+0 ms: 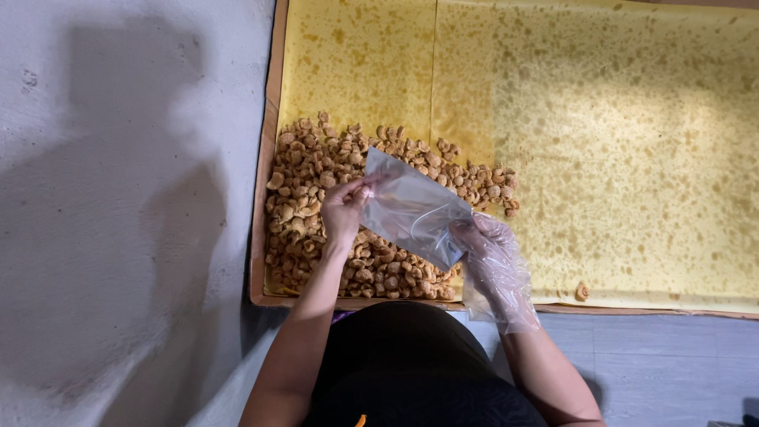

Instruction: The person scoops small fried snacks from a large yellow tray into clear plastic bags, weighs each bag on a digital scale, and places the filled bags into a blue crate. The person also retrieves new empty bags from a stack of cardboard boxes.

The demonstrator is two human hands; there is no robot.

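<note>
The clear plastic bag (pixel 411 209), thin, limp and likely slippery, is best pinched at its edges. The bare left hand (pixel 344 209) pinches its upper corner; the gloved right hand (pixel 494 261) grips the lower edge, above fried pork rinds (pixel 316 182) on the oil-stained yellow paper-lined tray (pixel 265 158).

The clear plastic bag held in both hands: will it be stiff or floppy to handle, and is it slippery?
The clear plastic bag is probably floppy: it creases between the left hand and the gloved right hand. It looks empty, so likely very light. Its glossy film may slip against the plastic glove.
</note>
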